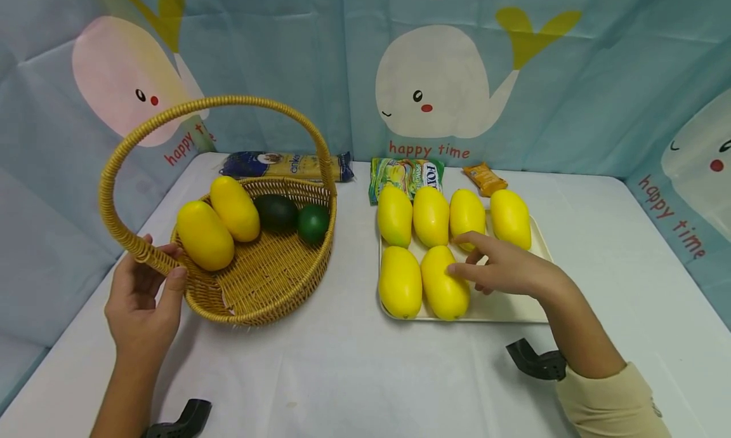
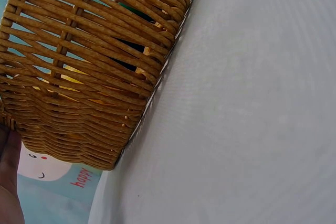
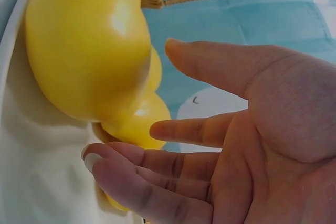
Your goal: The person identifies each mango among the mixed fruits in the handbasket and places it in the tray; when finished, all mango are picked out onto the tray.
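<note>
At the left, a wicker basket (image 1: 259, 279) with a tall hoop handle holds two yellow mangoes (image 1: 205, 235), a dark avocado (image 1: 276, 213) and a round green fruit (image 1: 313, 224). My left hand (image 1: 143, 298) grips its near-left rim at the handle's foot, thumb on the near side and fingers beyond. On the right, a cream tray (image 1: 508, 306) carries several mangoes (image 1: 401, 282) in two rows. Over it hovers my right hand (image 1: 502, 265), fingers spread and relaxed; its thumb tip overlaps the right mango (image 1: 444, 282) of the front row. In the right wrist view nothing lies in the palm.
Behind the basket lies a blue and yellow pasta packet (image 1: 288, 165). A green packet (image 1: 405, 174) and a small orange sachet (image 1: 485, 179) lie behind the tray. A blue whale-print curtain (image 1: 297, 57) hangs along the back of the white table (image 1: 342, 368).
</note>
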